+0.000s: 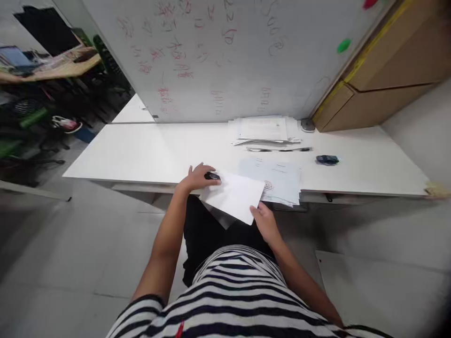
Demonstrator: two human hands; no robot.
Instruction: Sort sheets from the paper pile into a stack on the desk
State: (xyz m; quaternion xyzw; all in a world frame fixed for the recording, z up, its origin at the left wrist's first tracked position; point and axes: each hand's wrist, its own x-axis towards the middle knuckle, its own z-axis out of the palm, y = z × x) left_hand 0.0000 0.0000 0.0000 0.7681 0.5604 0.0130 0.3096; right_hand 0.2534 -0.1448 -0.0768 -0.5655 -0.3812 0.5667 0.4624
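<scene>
My left hand [199, 178] is closed around a small black object [212, 176], whose kind I cannot make out, at the upper left corner of a white sheet of paper [234, 195]. The sheet lies tilted over the table's front edge; whether it is one sheet or several I cannot tell. At its lower right corner, my right hand [266, 223] pinches the paper between thumb and fingers. Just right of the sheet, and partly under it, lies a pile of papers [285, 180] with a round reddish mark.
A stack of printed papers [262, 129] lies at the back of the white table [155, 150], with a thin pen-like item [278, 149] before it. A dark blue object [327, 159] sits to the right. Behind stand a whiteboard [243, 70] and cardboard boxes [380, 108].
</scene>
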